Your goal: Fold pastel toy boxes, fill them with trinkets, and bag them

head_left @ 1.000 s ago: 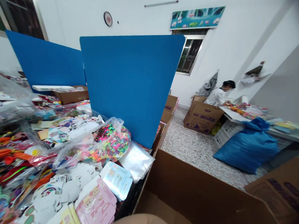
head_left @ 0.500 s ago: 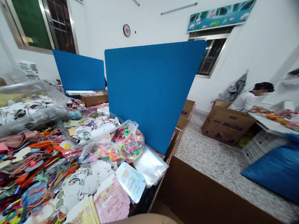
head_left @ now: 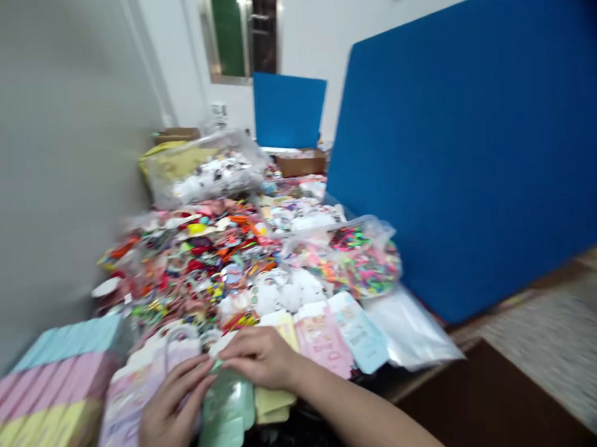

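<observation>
L hand (head_left: 172, 403) & R hand (head_left: 265, 357): fingers pinch flat green box (head_left: 222, 417) at its top; prob. light, bendy, bit slick, best held by edges.

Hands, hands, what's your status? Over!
Left hand, right hand: at top of green packet, grip unclear. Hands partly hide it. Purple packets beside left, yellow packets under right.

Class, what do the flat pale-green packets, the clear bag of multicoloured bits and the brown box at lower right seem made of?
Flat pale-green packets: probably thin coated card, given slight sheen; blur leaves plastic possible. Clear bag: thin, glossy plastic film, see-through and crinkled. Brown box: likely matt cardboard, from its dull brown wall.
</observation>
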The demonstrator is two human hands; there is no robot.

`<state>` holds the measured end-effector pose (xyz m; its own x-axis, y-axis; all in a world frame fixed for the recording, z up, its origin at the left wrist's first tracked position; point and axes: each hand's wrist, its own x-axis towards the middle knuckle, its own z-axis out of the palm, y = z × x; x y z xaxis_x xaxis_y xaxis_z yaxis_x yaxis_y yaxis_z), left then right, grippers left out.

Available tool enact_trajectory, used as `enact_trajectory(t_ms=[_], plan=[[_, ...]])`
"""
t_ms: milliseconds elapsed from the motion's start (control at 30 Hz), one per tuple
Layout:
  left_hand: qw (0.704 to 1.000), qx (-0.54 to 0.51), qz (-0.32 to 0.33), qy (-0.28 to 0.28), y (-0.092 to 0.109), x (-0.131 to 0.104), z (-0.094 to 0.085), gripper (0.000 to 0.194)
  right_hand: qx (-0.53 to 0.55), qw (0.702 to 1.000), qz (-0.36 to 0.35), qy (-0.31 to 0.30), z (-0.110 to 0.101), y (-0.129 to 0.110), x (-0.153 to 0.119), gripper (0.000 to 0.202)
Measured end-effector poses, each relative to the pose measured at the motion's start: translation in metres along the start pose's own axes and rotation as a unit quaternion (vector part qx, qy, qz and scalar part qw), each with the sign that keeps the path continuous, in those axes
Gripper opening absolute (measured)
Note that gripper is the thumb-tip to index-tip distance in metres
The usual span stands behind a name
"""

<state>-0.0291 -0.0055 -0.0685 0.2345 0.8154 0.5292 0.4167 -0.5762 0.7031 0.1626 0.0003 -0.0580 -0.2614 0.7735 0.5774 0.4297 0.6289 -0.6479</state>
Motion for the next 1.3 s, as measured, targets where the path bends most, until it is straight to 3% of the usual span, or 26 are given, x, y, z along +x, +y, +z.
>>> enact_trajectory(t_ms=[67,167,300,433,567,733,900,1000,1067,1167,1300], plan=[[1.0,-0.002,-0.029,-0.006,-0.004,-0.002,-0.006,0.016,0.019,1.0,0.001,-0.008,-0.004,-0.003,0.0,0.022],[0.999,-0.015,-0.029,0.002,-0.004,-0.003,-0.005,0.013,-0.016,0.998,-0.051,-0.015,-0.008,-0.005,-0.002,0.019],[0.999,0.023,0.046,-0.01,-0.007,-0.009,-0.003,0.022,-0.092,0.987,-0.127,-0.023,-0.01,0.003,-0.011,0.024],[0.995,0.042,0.094,-0.018,-0.011,-0.014,-0.002,0.026,-0.127,0.98,-0.141,-0.061,-0.011,0.009,-0.015,0.031],[0.997,0.038,0.062,-0.006,0.009,-0.007,-0.006,0.025,-0.093,0.984,-0.139,-0.063,-0.019,-0.003,-0.01,0.036],[0.997,0.034,0.052,0.056,0.054,-0.002,-0.039,0.029,-0.067,0.982,-0.151,-0.091,-0.024,-0.036,0.014,0.048],[0.979,0.119,-0.02,0.164,0.076,-0.039,-0.096,0.036,-0.028,0.979,-0.176,-0.101,-0.008,-0.066,0.041,0.042],[0.947,0.212,-0.118,0.211,0.066,-0.069,-0.119,0.027,-0.011,0.976,-0.183,-0.117,0.005,-0.068,0.053,0.032],[0.917,0.287,-0.167,0.221,0.052,-0.085,-0.122,0.021,-0.006,0.975,-0.181,-0.132,0.013,-0.064,0.056,0.027],[0.883,0.373,-0.186,0.214,0.026,-0.101,-0.115,0.016,-0.015,0.975,-0.17,-0.144,0.02,-0.056,0.056,0.023],[0.863,0.41,-0.196,0.219,-0.005,-0.108,-0.1,0.014,-0.029,0.978,-0.137,-0.157,0.022,-0.049,0.052,0.021]])
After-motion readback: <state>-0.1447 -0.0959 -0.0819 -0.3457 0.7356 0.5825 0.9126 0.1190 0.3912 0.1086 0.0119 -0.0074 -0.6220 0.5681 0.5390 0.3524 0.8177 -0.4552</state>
